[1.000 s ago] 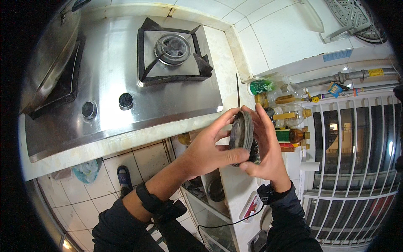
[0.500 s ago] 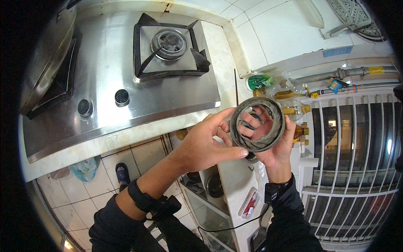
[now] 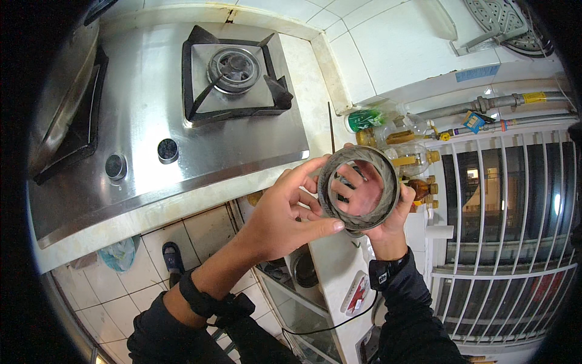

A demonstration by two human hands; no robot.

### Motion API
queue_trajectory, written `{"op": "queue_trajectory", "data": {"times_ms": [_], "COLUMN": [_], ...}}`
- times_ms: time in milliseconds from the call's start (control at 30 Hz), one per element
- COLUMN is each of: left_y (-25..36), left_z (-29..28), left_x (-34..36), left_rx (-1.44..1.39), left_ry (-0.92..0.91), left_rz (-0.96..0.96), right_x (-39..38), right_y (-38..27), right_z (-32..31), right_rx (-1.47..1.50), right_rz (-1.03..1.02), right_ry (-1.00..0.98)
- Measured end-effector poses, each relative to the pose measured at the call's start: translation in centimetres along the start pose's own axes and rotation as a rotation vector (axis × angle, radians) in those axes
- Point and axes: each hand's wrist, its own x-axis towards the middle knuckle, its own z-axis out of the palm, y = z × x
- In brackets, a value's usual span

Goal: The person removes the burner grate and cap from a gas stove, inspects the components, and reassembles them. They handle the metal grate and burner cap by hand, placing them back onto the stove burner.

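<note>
Both hands hold up a dark grey burner ring (image 3: 391,193) with slanted grooves, its round opening facing me. My left hand (image 3: 282,209) grips the ring's left edge, thumb along the lower rim and fingers curled at the side. From behind and to the right, my right hand (image 3: 393,233) supports it; its palm and some fingers show through the opening. A gas burner (image 3: 233,71) sits within a black pan support (image 3: 188,91) on the steel hob (image 3: 236,133), left of and beyond my hands.
Two black knobs, one of them this knob (image 3: 168,150), are on the hob. At far left is a large metal pan (image 3: 66,103). Several bottles (image 3: 412,158) stand beyond the ring, below pipes (image 3: 461,109). White window bars (image 3: 503,212) are at right. A cable (image 3: 327,330) hangs below.
The ring and both hands have shifted slightly left and down in view. The ring has tilted a little, and its opening shows more of my right palm. The hob has shifted left.
</note>
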Motion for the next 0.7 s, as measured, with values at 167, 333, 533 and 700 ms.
{"op": "queue_trajectory", "data": {"times_ms": [167,333,533,700], "left_y": [1.0,1.7,1.7,1.3], "left_z": [0.1,-0.2,-1.1,-2.9], "left_x": [-0.6,-1.2,-1.7,-1.7], "left_rx": [-0.026,-0.053,0.003,-0.087], "left_ry": [0.017,0.034,0.077,0.14], "left_rz": [-0.03,-0.036,-0.029,-0.073], "right_x": [0.2,0.8,0.9,2.7], "right_y": [0.4,0.9,0.5,1.4], "right_z": [0.5,1.4,1.3,1.3], "right_rx": [-0.026,-0.024,-0.157,-0.182], "right_rz": [-0.031,-0.047,0.021,0.105], "right_ry": [0.03,0.04,0.109,0.031]}}
